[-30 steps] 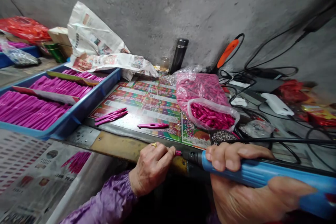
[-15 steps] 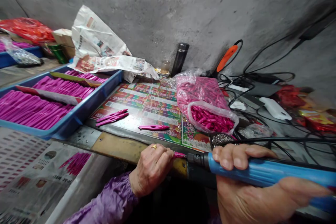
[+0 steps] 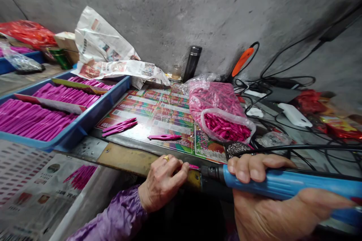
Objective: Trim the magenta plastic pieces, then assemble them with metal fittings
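My left hand [image 3: 165, 180], below the table's front edge, pinches a slim pink plastic piece [image 3: 194, 166]; only its tip shows past my fingers. That tip points at the black nose of a blue electric screwdriver [image 3: 263, 182], and I cannot tell whether they touch. My right hand [image 3: 266, 203] wraps round the screwdriver's body, which lies roughly level. On the table ahead lies one long pink piece [image 3: 164, 137] with a slot in it. Left of it is a small group of similar pink pieces [image 3: 119, 126].
A blue tray [image 3: 93, 111] with rows of pink pieces stands at left. An open plastic bag [image 3: 226, 116] of small pink parts lies right of centre, near a heap of small metal parts [image 3: 237, 148]. Black cables [image 3: 266, 120] sprawl at right. A black flask [image 3: 192, 63] stands by the wall.
The fingers of my left hand have shifted slightly on the pink piece. My right hand and the screwdriver hold nearly the same place. The whole view has moved a little.
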Tool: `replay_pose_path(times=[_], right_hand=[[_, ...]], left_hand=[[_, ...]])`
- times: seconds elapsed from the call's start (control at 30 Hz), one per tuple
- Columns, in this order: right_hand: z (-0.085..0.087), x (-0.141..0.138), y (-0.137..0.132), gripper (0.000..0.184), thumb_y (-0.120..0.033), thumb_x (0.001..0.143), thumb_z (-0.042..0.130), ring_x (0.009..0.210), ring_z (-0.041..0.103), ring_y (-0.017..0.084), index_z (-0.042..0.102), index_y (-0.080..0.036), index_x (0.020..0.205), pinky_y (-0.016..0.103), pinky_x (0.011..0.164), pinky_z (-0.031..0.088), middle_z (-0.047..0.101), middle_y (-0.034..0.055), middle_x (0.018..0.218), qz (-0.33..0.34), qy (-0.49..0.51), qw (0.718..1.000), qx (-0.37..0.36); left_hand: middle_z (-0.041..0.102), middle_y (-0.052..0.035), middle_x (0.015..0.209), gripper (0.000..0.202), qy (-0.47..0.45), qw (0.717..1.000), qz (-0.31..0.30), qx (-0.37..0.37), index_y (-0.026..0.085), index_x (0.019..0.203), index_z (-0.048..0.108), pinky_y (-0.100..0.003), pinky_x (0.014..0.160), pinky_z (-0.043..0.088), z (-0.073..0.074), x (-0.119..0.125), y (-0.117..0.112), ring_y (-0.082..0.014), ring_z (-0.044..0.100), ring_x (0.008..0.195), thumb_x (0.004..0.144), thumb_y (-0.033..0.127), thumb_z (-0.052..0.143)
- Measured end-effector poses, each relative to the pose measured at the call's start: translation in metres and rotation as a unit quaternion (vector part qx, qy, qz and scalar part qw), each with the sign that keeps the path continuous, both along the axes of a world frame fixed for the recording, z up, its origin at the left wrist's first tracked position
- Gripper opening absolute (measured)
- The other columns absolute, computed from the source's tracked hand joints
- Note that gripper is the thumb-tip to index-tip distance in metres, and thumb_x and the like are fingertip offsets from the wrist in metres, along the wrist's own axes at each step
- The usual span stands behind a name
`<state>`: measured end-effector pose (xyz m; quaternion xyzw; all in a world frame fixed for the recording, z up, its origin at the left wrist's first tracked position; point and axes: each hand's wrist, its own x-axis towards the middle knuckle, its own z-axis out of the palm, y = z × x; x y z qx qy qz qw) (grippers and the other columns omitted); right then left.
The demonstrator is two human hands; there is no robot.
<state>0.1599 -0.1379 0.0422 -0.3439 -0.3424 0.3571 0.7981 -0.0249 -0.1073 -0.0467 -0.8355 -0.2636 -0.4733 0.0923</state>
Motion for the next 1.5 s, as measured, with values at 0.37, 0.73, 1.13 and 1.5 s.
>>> replay_pose_path(times=[0.37,0.73,1.13,1.5], right_hand=[[0.003,-0.01,0.005,0.062,-0.083,0.071,0.07,0.045,0.045,0.011,0.058,-0.022,0.071,0.028,0.05,0.047,0.047,-0.0071,0.053,0.009,-0.009,1.0,0.007],[0.0,-0.006,0.008,0.062,-0.082,0.067,0.072,0.044,0.044,0.011,0.059,-0.022,0.07,0.028,0.049,0.046,0.047,-0.0075,0.052,-0.002,0.012,1.0,0.026],[0.002,-0.007,0.007,0.062,-0.081,0.064,0.075,0.044,0.044,0.011,0.057,-0.022,0.068,0.027,0.047,0.046,0.047,-0.007,0.051,-0.001,0.019,1.0,0.011],[0.002,-0.004,0.006,0.063,-0.081,0.06,0.077,0.044,0.043,0.011,0.056,-0.022,0.069,0.028,0.049,0.047,0.046,-0.0074,0.052,-0.005,0.026,1.0,-0.003]], left_hand=[[0.067,-0.0075,0.087,0.011,-0.026,0.998,-0.029,-0.045,0.01,0.103,0.062,-0.029,0.069,0.049,-0.006,0.0,-0.001,-0.0163,0.058,0.075,0.094,0.004,0.059],[0.067,-0.0089,0.089,0.012,-0.022,0.998,-0.034,-0.048,0.01,0.1,0.061,-0.03,0.071,0.051,-0.007,-0.001,-0.001,-0.0174,0.06,0.079,0.092,0.001,0.059],[0.071,-0.0112,0.092,0.028,-0.011,0.999,-0.025,-0.019,0.007,0.121,0.059,-0.031,0.069,0.056,-0.007,0.0,0.0,-0.0177,0.064,0.08,0.094,0.004,0.058],[0.072,-0.0143,0.094,0.027,-0.01,0.999,-0.049,-0.013,0.003,0.12,0.061,-0.035,0.069,0.057,-0.006,-0.004,0.0,-0.0204,0.065,0.082,0.093,0.002,0.059]])
